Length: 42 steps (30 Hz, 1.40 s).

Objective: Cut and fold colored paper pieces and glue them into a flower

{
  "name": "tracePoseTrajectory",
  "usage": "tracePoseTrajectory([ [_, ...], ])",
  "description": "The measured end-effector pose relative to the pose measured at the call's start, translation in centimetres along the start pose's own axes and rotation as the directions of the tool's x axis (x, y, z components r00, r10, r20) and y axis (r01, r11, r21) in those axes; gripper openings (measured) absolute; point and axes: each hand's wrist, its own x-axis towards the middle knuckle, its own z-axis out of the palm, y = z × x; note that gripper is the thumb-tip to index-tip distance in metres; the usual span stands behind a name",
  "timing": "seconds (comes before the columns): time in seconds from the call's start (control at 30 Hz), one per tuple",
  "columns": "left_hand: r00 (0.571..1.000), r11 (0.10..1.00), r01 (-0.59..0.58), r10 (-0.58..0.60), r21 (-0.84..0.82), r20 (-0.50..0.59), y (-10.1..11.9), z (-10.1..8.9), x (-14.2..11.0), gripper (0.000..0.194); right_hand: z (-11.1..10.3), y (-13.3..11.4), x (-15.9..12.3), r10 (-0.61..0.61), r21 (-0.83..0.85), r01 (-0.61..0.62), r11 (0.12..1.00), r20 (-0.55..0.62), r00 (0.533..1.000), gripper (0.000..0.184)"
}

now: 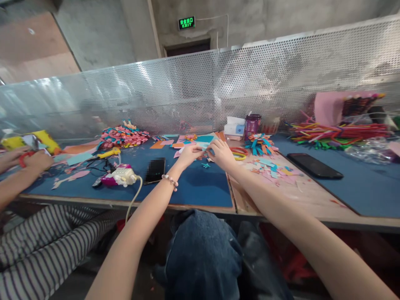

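Note:
Above the blue mat (200, 191), my left hand (189, 155) and my right hand (221, 154) meet with their fingers pinched together. Between the fingertips shows a small piece of pale blue paper (204, 145), partly hidden by the fingers. A small teal paper scrap (205, 165) lies on the mat just below my hands. Behind them are orange, pink and blue paper sheets (187, 143) and an orange paper flower (191, 137). Yellow and red pipe cleaners (239, 154) lie to the right of my right hand.
Left of my hands are a phone (155, 170), a power strip (123, 176), a yellow glue gun (109, 153) and a pile of fringed paper (123, 135). A co-worker's hand holds red scissors (23, 159). Rightward are paper scraps (275, 168), a purple cup (252, 125) and a black phone (314, 165).

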Motion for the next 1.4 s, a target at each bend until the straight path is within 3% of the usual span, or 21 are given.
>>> tracePoseTrajectory([
  [0.47,1.0,0.996,-0.027,0.026,0.082,0.01,0.3,0.0,0.0,0.035,-0.1,-0.2,0.0,-0.002,-0.018,0.002,1.0,-0.001,1.0,0.02],
  [0.83,0.999,0.994,-0.033,0.032,0.103,0.011,-0.3,-0.1,0.2,0.031,0.4,-0.4,0.0,0.024,0.052,-0.021,0.998,-0.057,0.998,0.01],
  [1.2,0.999,0.988,-0.039,0.038,0.147,0.004,-0.4,-0.4,0.3,0.03,1.2,-0.1,0.3,0.204,0.328,-0.153,0.932,-0.126,0.971,0.006],
  [1.4,0.998,0.966,-0.066,0.067,0.25,0.004,-0.5,-0.6,0.4,0.022,1.5,0.1,0.2,0.298,0.42,-0.275,0.865,0.011,0.954,0.009],
])
